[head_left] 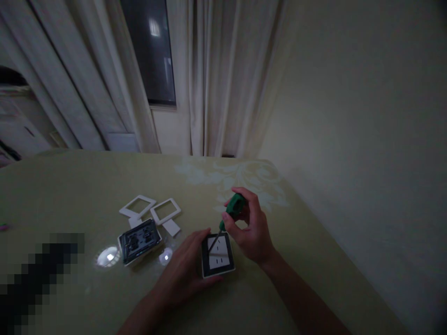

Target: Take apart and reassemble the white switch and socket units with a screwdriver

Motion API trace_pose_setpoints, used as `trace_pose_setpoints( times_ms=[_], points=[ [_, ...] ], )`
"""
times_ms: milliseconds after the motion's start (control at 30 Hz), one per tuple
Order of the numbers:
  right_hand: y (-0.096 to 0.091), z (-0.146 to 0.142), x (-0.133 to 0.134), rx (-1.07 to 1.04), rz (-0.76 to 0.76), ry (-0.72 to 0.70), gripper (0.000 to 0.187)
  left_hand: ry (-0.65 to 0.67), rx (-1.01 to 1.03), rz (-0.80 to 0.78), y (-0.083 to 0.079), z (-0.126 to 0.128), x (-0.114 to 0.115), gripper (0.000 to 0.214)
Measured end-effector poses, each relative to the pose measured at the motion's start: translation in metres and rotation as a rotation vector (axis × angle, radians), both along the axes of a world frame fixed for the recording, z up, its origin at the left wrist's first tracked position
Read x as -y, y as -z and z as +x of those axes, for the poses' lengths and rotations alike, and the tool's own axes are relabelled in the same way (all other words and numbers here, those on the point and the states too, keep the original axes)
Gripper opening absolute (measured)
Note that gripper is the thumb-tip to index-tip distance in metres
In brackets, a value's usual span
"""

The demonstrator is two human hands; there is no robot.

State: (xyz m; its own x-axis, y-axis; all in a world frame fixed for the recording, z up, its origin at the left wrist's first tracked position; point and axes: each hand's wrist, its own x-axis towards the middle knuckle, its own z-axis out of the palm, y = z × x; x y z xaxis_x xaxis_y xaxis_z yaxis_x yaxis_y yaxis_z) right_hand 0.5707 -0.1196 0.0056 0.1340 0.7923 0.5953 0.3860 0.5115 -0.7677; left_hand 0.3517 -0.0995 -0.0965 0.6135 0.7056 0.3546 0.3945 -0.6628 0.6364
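The socket [226, 268] lies near the table's near side, face up, slots visible on its white centre within a dark border. The left hand [190, 256], at its 9 o'clock, is clamped on it; most of that grip lies out of sight behind the back of the hand. The right hand [256, 232], at 2 o'clock, has its fingers closed on the green handle of a screwdriver [236, 204]. The shaft slants down toward 7 o'clock over the socket's face; whether the tip touches cannot be told.

At the socket's 9 o'clock, well apart, sits a second unit [140, 241], dark and detailed on top, the detail too dim to read. It partly covers one white plate [134, 222]. Two white frames [166, 211] lie at 10 o'clock. Two bright patches flank the unit; glare or objects, undetermined. A pixelated block at 8 o'clock conceals part of the table [300, 279]. A pinkish item [3, 227] is cut off by the left edge.
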Motion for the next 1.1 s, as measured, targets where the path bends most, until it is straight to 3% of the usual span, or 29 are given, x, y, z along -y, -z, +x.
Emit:
trace_pose_setpoints(
  times_ms=[367,867,1100],
  points=[
    [0.0008,-0.0022,0.0005,-0.019,-0.016,0.079,0.053,-0.001,0.010,0.006,0.0033,-0.0005,-0.0004,0.101],
    [0.0000,-0.0027,0.0032,0.038,0.038,0.053,0.056,0.009,0.015,-0.013,0.0089,-0.0011,-0.0018,0.100],
    [0.0070,-0.0008,0.0062,0.188,0.327,-0.077,0.057,-0.025,-0.001,-0.051,0.0023,0.0034,-0.0007,0.095]
  ],
)
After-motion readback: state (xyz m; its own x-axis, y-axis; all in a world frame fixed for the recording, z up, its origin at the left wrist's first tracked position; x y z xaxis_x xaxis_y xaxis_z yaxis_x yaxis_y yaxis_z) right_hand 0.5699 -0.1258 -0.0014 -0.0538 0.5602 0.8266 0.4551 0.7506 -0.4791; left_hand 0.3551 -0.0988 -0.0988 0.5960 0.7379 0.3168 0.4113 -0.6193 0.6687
